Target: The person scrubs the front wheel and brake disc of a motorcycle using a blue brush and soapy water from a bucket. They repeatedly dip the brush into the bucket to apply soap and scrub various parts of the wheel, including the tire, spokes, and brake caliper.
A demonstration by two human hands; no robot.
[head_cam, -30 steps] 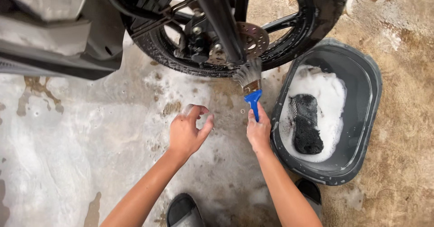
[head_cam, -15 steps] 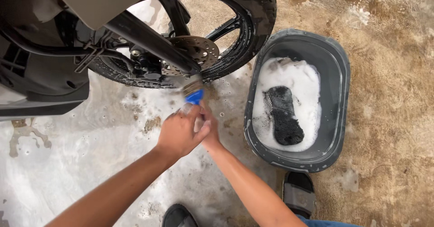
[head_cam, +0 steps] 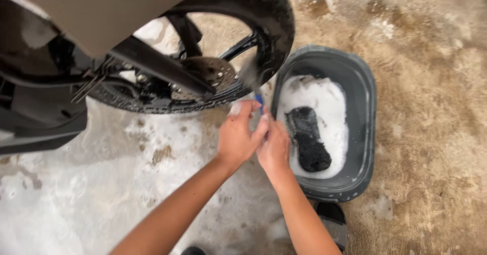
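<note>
My left hand (head_cam: 237, 136) and my right hand (head_cam: 275, 148) are pressed together in front of a motorcycle's front wheel (head_cam: 203, 57). Both close around the blue handle of a paintbrush (head_cam: 256, 90), whose blurred bristles point up at the black tyre beside the brake disc (head_cam: 208, 72). Only a short piece of the blue handle shows above my fingers. The fork leg (head_cam: 157, 67) crosses the wheel on a slant.
A dark grey oval tub (head_cam: 362, 128) sits to the right, holding white foam and a black sponge (head_cam: 308, 138). Wet, soapy concrete (head_cam: 101, 184) spreads at the left, with drier brown ground at the right. My sandalled foot (head_cam: 332, 219) stands below the tub.
My left hand, open and apart a second ago, has joined my right on the brush handle. The brush has shifted from the fork area toward the tyre; the view has swung left.
</note>
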